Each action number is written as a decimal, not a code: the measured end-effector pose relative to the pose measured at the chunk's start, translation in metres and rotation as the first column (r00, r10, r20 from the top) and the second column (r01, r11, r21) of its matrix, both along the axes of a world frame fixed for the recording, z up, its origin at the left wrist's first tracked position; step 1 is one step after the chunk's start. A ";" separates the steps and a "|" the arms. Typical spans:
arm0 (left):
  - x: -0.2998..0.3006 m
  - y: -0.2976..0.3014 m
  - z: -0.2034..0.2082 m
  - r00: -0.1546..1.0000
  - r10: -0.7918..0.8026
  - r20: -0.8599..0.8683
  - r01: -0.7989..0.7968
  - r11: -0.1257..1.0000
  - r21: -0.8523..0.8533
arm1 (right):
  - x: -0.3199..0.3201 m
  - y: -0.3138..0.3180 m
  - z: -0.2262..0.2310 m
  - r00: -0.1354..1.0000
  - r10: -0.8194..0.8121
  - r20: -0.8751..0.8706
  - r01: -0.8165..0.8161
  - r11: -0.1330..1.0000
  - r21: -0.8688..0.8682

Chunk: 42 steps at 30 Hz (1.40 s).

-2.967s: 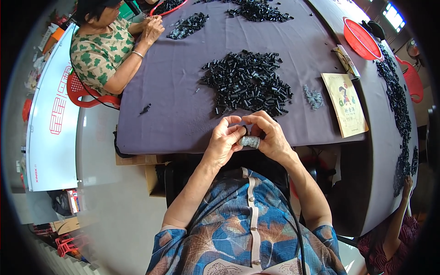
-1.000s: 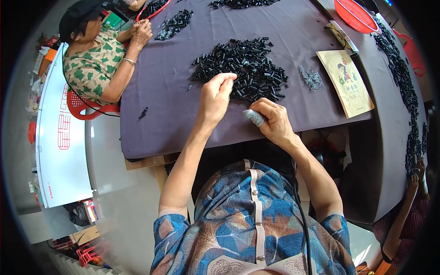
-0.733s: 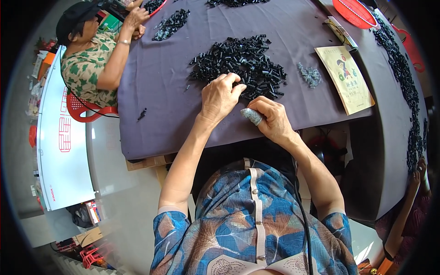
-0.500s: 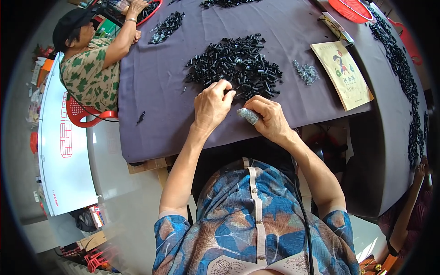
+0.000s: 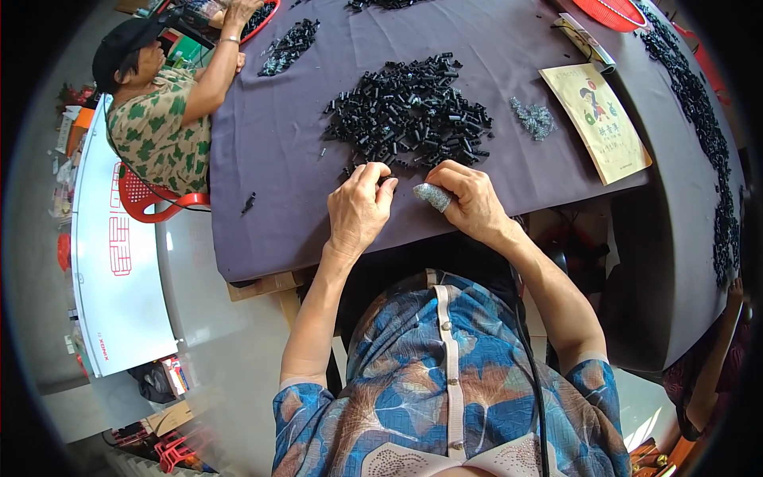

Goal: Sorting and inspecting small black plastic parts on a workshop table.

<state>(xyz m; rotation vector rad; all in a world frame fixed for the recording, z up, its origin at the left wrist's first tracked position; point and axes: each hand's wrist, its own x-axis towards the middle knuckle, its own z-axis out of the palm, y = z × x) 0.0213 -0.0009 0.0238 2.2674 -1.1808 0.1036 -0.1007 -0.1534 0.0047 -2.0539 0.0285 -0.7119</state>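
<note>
A heap of short black tubular plastic pieces [image 5: 409,107] lies on the cloth-covered table in front of me. At its near edge, my left hand [image 5: 360,208] pinches what looks like a small black piece [image 5: 387,180] between thumb and forefinger. My right hand [image 5: 470,200] is just to the right, its fingers curled in against the thumb; whatever they hold is hidden. A silvery-grey wrapping [image 5: 431,196] covers the right thumb. Beyond the right hand is a small pile of clear, shiny parts [image 5: 533,119].
A cream booklet [image 5: 596,123] and a red basket [image 5: 610,14] lie to the right. More black pieces [image 5: 290,48] sit at the far left, near a co-worker [image 5: 159,111] in a patterned shirt. Two stray black pieces [image 5: 249,203] rest near the left table edge.
My left hand has drawn back slightly toward me and left, away from the heap. The right hand stays nearly in place, so the gap between the hands is wider.
</note>
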 end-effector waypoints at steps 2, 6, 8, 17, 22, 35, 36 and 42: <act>0.000 -0.006 0.001 1.000 0.010 -0.012 -0.010 1.000 -0.006 | 0.000 0.000 0.000 1.000 -0.002 -0.006 0.002 1.000 -0.004; 0.007 -0.018 0.005 0.999 -0.038 0.018 0.037 0.998 0.055 | 0.000 0.000 0.001 1.000 0.001 -0.023 -0.001 1.000 -0.004; 0.010 -0.023 0.012 0.995 -0.093 0.040 0.088 0.989 0.120 | 0.000 0.001 0.002 1.000 0.001 -0.026 -0.001 1.000 0.001; 0.021 -0.031 0.012 0.980 -0.187 0.062 0.168 0.959 0.227 | 0.000 0.000 0.001 1.000 0.009 -0.023 -0.009 1.000 0.005; 0.025 -0.025 0.003 0.979 -0.184 0.090 0.165 0.968 0.187 | 0.000 -0.001 0.001 1.000 0.015 -0.009 -0.015 1.000 -0.003; 0.028 -0.018 0.006 0.976 -0.163 0.147 0.160 0.987 0.031 | 0.000 0.001 0.003 1.000 0.004 -0.021 -0.004 1.000 -0.009; 0.029 -0.018 0.007 0.986 -0.129 0.107 0.121 0.989 0.081 | 0.000 0.001 0.003 1.000 0.002 -0.022 -0.002 1.000 -0.008; 0.029 -0.014 0.000 0.992 -0.100 0.074 0.094 0.993 0.072 | 0.001 0.000 0.003 1.000 0.004 -0.026 -0.004 1.000 -0.006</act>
